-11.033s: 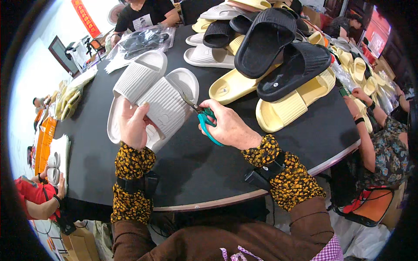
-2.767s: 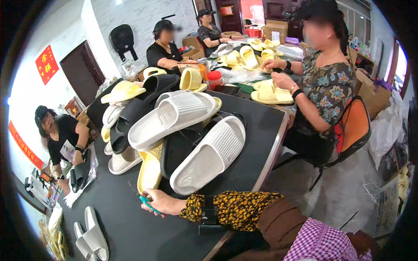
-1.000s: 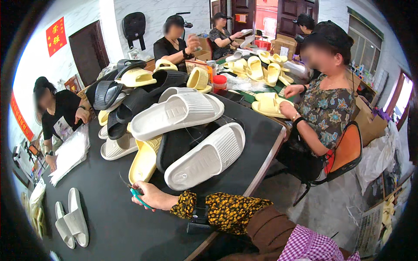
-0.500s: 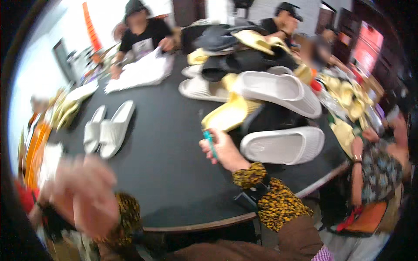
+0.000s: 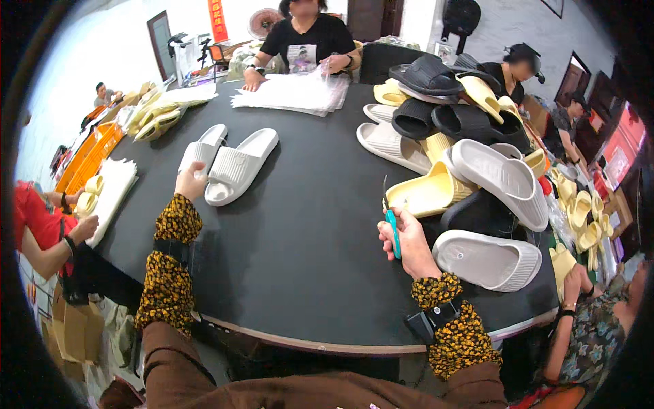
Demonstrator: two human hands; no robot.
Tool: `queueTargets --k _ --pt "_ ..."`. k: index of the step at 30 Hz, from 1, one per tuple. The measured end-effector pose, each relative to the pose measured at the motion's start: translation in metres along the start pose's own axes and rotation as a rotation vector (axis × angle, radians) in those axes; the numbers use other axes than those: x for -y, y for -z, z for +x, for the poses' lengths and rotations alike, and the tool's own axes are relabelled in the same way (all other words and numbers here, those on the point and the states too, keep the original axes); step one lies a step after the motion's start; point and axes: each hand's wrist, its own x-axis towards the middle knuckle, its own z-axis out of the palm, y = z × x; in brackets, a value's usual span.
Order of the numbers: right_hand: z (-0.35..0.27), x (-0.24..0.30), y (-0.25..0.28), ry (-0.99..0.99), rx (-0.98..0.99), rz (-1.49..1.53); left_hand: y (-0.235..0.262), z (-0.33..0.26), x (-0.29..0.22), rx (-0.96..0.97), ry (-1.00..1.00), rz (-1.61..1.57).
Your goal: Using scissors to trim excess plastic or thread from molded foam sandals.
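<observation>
"Head view: where do our pale grey slippers (image 5: 236, 167) lie?"

"Side by side on the black bench (image 5: 306, 273), towards its left edge and well back from the near one, straps uppermost."

"And our hands?"

"Our left hand (image 5: 191, 183) is at the toe of the left-hand slipper, fingers curled against it; we cannot tell whether they grip. Our right hand (image 5: 409, 240) is closed around teal-handled scissors (image 5: 394, 235), beside the slipper heap (image 5: 426, 191) towards the bench's right edge."

"How should we expect the pair to handle?"

"Light, we'd guess: moulded foam, springy and hardly fragile. The ribbed straps should resist slipping; the surface underneath might skid."

"Best hold?"

"Thumb over the strap, fingers beneath the sole, where it looks thickest. Pinching only the strap might let the heel swing."
</observation>
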Motion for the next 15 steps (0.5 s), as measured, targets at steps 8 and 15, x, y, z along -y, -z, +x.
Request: queueTargets --k 8,15 --pt "0.001 0.001 0.000 0.032 0.024 -0.076 -0.023 -0.006 0.079 0.152 -0.346 0.205" --pt "-0.001 -0.012 0.009 0.155 -0.047 -0.094 -0.006 -0.021 -0.026 0.332 -0.201 0.067"
